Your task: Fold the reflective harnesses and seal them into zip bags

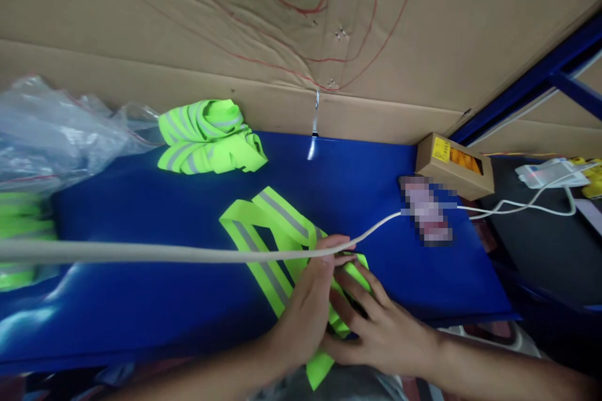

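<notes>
A neon-yellow reflective strap [264,268] with grey stripes lies looped on the blue table and runs up to both hands near the front edge. My left hand [313,291] is closed on the strap, its thumb and fingers pinching close to a dark piece that is mostly hidden. Right beside it, my right hand [371,319] has bent fingers pressed around the same strap and the dark piece. One strap end hangs below the hands over the table edge. A white cable [188,252] crosses the view in front of the left fingers.
Two rolled reflective straps [207,138] sit at the back of the blue table [155,225]. Clear plastic bags [56,131] lie at left. A phone [427,210], blurred out, and a cardboard box [454,166] are at right. A cardboard wall [263,31] stands behind.
</notes>
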Demonstrator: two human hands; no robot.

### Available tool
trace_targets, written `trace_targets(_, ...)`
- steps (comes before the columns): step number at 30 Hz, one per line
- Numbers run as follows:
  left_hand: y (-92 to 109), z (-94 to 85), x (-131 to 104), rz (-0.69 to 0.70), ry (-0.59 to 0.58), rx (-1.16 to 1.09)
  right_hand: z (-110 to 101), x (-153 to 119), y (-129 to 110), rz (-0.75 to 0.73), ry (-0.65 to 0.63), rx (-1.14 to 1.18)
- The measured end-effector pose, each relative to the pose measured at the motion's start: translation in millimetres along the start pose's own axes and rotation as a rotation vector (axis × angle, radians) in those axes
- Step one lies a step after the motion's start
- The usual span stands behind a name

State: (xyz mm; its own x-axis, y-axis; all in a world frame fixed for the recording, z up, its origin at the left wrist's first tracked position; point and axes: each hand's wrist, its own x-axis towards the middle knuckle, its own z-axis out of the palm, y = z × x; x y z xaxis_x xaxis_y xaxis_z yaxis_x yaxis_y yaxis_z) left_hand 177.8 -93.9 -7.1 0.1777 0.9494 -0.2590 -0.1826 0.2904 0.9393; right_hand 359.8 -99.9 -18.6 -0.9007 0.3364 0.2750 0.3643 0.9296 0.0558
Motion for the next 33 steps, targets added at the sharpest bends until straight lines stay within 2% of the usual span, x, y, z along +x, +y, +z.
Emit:
trace_targets(4, 2.6, -0.2, 8.2, -0.01, 0.097, -0.061, 2.2, 4.8, 4.1, 0.016, -0.062, 0.051)
trace_targets(6, 5.0, -7.0, 12.2, 0.021, 0.069, 0.021, 3.2, 2.6, 1.8, 0.04, -0.08, 0.077)
trace_targets(7, 6.3, -12.2, 14.6, 0.066, 0.006, 0.138, 4.1, 0.4, -0.3, 0.049, -0.069, 0.08)
trace_targets(10, 9.7, -32.2, 24.9, 0.403, -0.272, 0.763, 8.0, -7.7, -8.3, 0.081, 0.01, 0.027)
trace_targets(12, 11.5, -45.4, 34.4, 0.624, -0.403, 1.087, 10.5, -11.8, -13.0, 0.096, 0.065, -0.028)
trace_targets(14, 13.3, -55.9, 44.9, 0.766, -0.447, 1.259, 12.1, -13.7, -15.9, 0.105, 0.097, -0.071)
trace_targets(17, 15.7, -65.4, 59.9, 0.92, -0.429, 1.447, 12.0, -12.7, -16.0, 0.12, 0.134, -0.094)
trace_targets(20, 16.7, -69.0, 72.6, 0.956, -0.427, 1.491, 7.4, -6.6, -11.2, 0.104, 0.145, -0.1)
trace_targets(24, 18.1, -65.9, 83.2, 0.916, -0.57, 1.454, -8.5, 12.8, 2.6, 0.037, 0.105, -0.048)
trace_targets(26, 19.0, -62.2, 86.3, 0.935, -0.598, 1.41, -19.3, 26.5, 12.0, 0.018, -0.002, 0.047)
trace_targets(30, 18.9, -56.1, 91.3, 0.971, -0.552, 1.381, -33.9, 52.7, 32.1, 0.084, -0.34, 0.302)
trace_targets(33, 18.7, -56.6, 95.3, 0.926, -0.561, 1.343, -31.9, 65.4, 44.4, 0.111, -0.418, 0.422)
